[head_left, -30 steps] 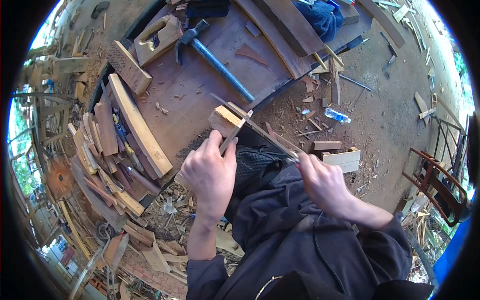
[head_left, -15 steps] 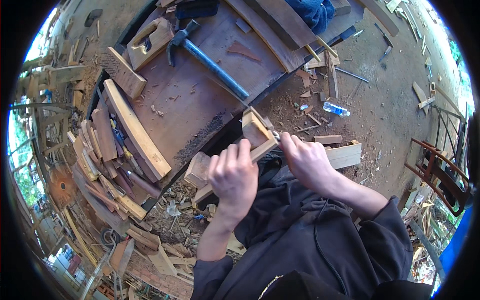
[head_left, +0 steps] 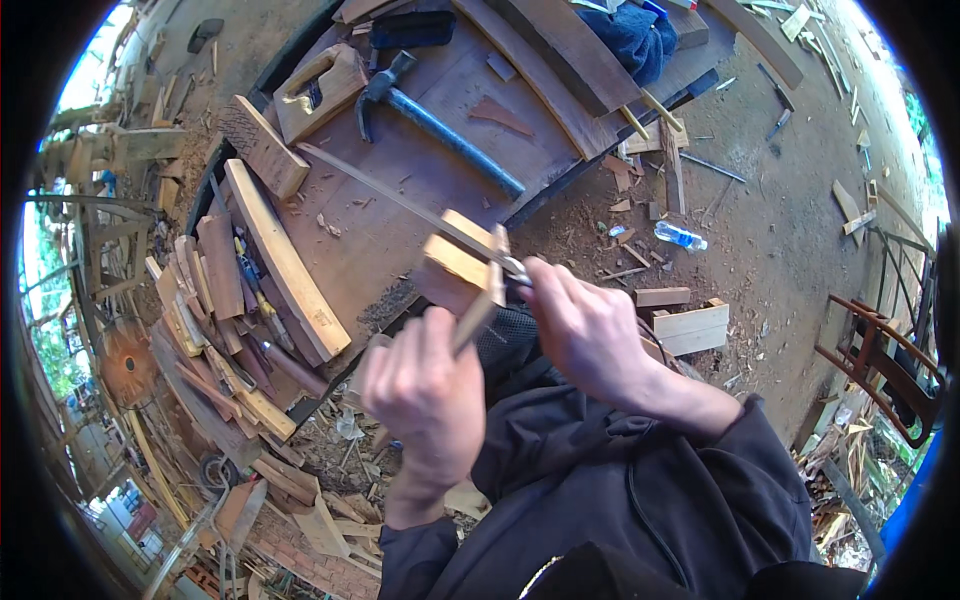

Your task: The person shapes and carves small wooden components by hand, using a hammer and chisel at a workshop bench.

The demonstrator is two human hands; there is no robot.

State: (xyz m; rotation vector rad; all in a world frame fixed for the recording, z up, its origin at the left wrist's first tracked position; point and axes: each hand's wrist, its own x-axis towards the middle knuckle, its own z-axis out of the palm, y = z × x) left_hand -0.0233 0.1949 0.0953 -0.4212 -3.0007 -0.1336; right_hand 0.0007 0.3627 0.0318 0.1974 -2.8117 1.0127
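My left hand, blurred, is closed on a narrow wooden piece that has a pale wooden block at its far end. My right hand grips the handle end of a long, thin, flat metal tool, whose strip lies across the block and reaches up-left over the bench. The near end of the tool is mostly hidden by my fingers. A blue-handled hammer and a wooden piece with a cut-out rest on the bench beyond my hands.
Stacked wooden offcuts and tools line the bench's left side. Boards and a dark blue cloth lie at the back. A plastic bottle, scraps and a brown metal frame are on the ground to the right.
My right hand and the tool have shifted up-left, the tool now reaching much further over the bench. The block swung right at half a second ago, then back left. My left hand has moved slightly.
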